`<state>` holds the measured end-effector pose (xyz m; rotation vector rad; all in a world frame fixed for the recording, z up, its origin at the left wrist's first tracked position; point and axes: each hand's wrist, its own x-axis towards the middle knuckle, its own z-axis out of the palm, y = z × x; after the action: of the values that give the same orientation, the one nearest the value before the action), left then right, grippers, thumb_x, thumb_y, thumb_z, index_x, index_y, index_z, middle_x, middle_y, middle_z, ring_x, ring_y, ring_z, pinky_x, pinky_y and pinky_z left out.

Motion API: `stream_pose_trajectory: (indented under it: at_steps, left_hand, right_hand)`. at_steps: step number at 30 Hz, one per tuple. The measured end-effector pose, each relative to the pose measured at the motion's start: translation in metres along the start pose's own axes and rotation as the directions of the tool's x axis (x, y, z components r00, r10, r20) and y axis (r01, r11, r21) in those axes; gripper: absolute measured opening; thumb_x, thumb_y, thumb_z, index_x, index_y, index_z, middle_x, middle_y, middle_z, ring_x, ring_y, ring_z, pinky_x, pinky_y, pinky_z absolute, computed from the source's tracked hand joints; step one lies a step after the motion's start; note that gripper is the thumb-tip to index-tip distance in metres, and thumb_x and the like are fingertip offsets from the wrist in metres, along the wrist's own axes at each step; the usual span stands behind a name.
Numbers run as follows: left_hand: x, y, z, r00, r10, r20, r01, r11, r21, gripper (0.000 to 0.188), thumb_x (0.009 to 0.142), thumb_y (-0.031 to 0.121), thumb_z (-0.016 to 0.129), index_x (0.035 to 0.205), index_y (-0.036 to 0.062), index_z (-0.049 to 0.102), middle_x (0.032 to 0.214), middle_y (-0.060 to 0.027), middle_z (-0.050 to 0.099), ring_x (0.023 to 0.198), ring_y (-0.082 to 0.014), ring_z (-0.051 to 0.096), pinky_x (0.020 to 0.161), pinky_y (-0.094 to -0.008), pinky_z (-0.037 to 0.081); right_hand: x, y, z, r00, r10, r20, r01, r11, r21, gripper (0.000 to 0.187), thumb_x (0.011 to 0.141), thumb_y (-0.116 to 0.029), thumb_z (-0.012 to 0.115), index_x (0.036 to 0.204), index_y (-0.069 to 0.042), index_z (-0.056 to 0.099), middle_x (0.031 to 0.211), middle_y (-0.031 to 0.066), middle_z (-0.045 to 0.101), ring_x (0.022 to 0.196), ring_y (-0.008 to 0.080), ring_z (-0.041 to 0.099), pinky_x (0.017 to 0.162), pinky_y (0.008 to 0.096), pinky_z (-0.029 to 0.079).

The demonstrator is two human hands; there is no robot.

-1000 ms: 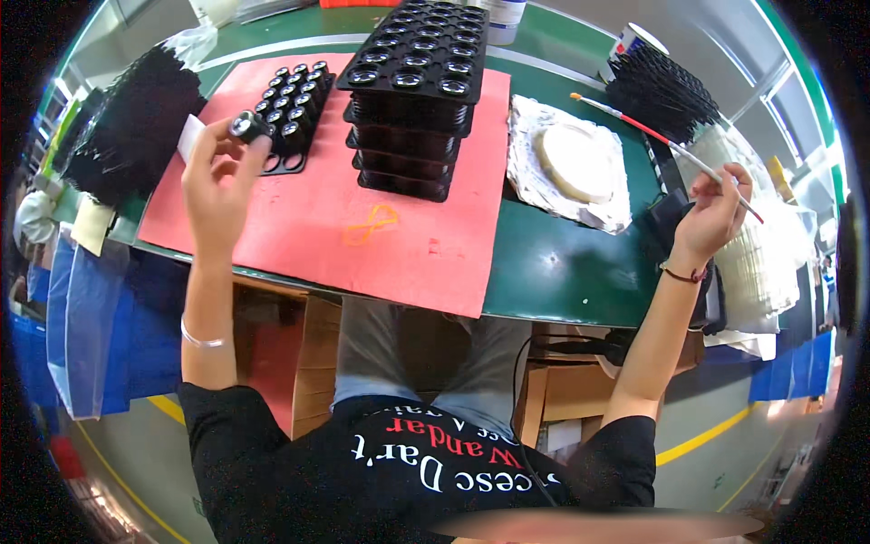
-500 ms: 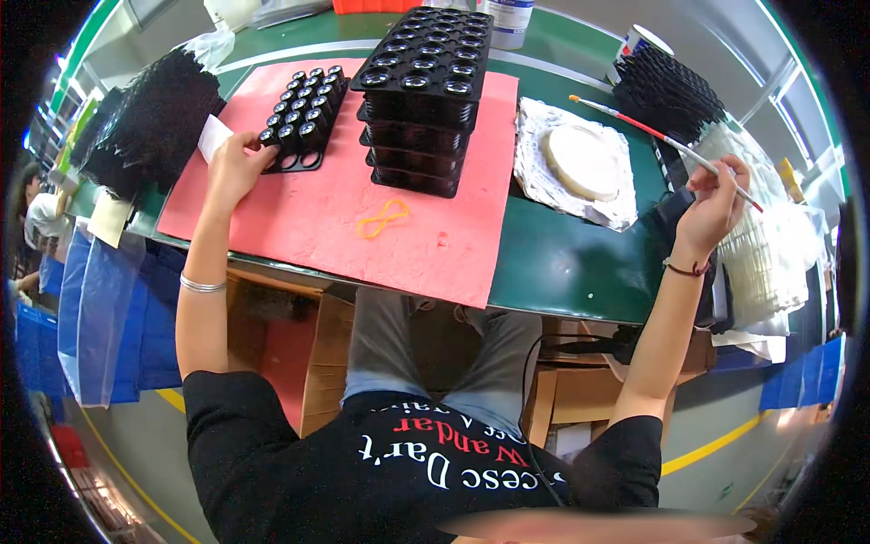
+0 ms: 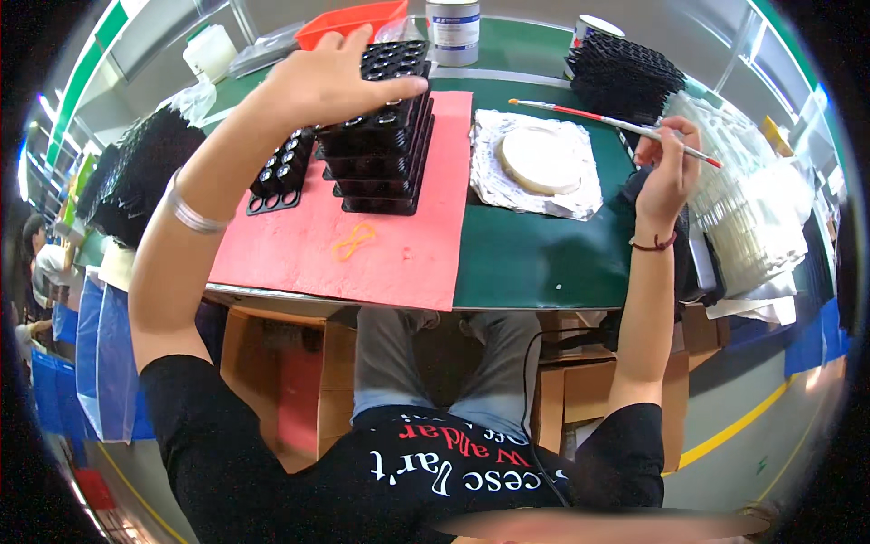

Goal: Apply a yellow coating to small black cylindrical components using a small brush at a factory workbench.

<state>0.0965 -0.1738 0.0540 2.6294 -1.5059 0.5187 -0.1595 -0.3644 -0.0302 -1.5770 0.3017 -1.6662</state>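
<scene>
My left hand [image 3: 317, 86] reaches over the stack of black plastic trays [image 3: 379, 168], fingers spread and thumb stretched out to the right. Whether it touches the top tray I cannot tell; it hides part of the round pieces there. Beside the stack, a black tray of small black cylinders [image 3: 276, 172] is partly covered by my left arm. My right hand [image 3: 672, 168] is closed on a thin paintbrush [image 3: 598, 116] with a red and silver handle. The brush tip points left, above the far side of a round whitish dish [image 3: 548, 156] on crumpled white paper [image 3: 575, 204].
A yellow rubber band [image 3: 353, 241] lies on the pink mat [image 3: 390, 272]. Piles of black trays stand at left [image 3: 136, 181] and far right [image 3: 625, 72]. At the back are a tin can [image 3: 453, 32] and a red bin [image 3: 362, 16]. Clear trays [image 3: 748, 213] fill the right side.
My left hand has left the tray of cylinders and moved up and right over the tall stack. My right hand still holds the paintbrush. The whole view has shifted somewhat.
</scene>
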Motion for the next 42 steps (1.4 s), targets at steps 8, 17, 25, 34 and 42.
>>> stream_pose_trajectory:
  at_steps: [8, 17, 25, 34, 42]
  left_hand:
    - [0.026, 0.007, 0.004, 0.966, -0.065, 0.249, 0.057, 0.998, 0.038, 0.099, 0.06, 0.067, 0.046, 0.129, 0.0003, 0.021, 0.126, -0.0302, 0.027, 0.112, -0.0384, 0.038, 0.091, -0.0377, 0.033]
    - [0.041, 0.029, -0.028, 1.0, -0.006, -0.013, 0.007, 0.999, 0.053, 0.087, 0.062, 0.062, 0.049, 0.122, 0.0014, 0.034, 0.12, -0.0287, 0.035, 0.103, -0.0386, 0.046, 0.085, -0.0396, 0.039]
    - [0.115, 0.168, -0.054, 0.827, 0.412, -0.382, -0.426, 0.903, 0.052, 0.079, 0.065, 0.058, 0.053, 0.124, 0.0088, 0.033, 0.112, -0.0196, 0.047, 0.098, -0.033, 0.051, 0.082, -0.038, 0.041]
    - [0.223, 0.308, 0.005, 0.855, 0.502, -0.131, -0.511, 0.859, -0.04, 0.081, 0.059, 0.059, 0.057, 0.118, 0.0057, 0.04, 0.112, -0.0188, 0.049, 0.101, -0.0296, 0.05, 0.084, -0.0382, 0.041]
    - [0.265, 0.328, 0.038, 0.724, 0.686, -0.072, -0.689, 0.718, -0.097, 0.069, 0.069, 0.037, 0.06, 0.122, 0.0019, 0.034, 0.12, -0.0218, 0.041, 0.111, -0.0309, 0.04, 0.093, -0.0345, 0.034]
  right_hand:
    - [-0.002, -0.002, 0.003, 0.998, -0.013, 0.056, 0.008, 0.997, 0.082, 0.008, 0.083, -0.008, 0.04, 0.086, -0.002, 0.045, 0.056, 0.0026, 0.047, 0.047, 0.0067, 0.043, 0.042, 0.017, 0.034]
    - [-0.001, 0.002, -0.001, 1.0, 0.013, 0.023, -0.014, 0.997, 0.073, 0.005, 0.082, -0.005, 0.042, 0.083, -0.003, 0.046, 0.056, 0.0004, 0.043, 0.047, 0.0044, 0.041, 0.041, 0.0173, 0.032]
    - [-0.01, -0.001, 0.005, 0.99, -0.049, 0.131, 0.062, 0.993, -0.102, 0.007, 0.075, -0.009, 0.048, 0.077, -0.003, 0.052, 0.061, 0.0059, 0.053, 0.05, 0.0102, 0.052, 0.046, 0.0234, 0.041]
    - [-0.005, 0.005, -0.002, 0.996, -0.053, 0.065, 0.067, 0.968, -0.242, 0.005, 0.074, -0.009, 0.05, 0.076, -0.004, 0.05, 0.058, 0.0097, 0.052, 0.049, 0.0171, 0.055, 0.046, 0.0258, 0.04]
    - [0.0, 0.003, -0.006, 0.997, -0.072, 0.005, 0.071, 0.973, -0.218, 0.005, 0.073, -0.009, 0.05, 0.075, -0.004, 0.05, 0.053, 0.0105, 0.051, 0.045, 0.0216, 0.053, 0.043, 0.0285, 0.039]
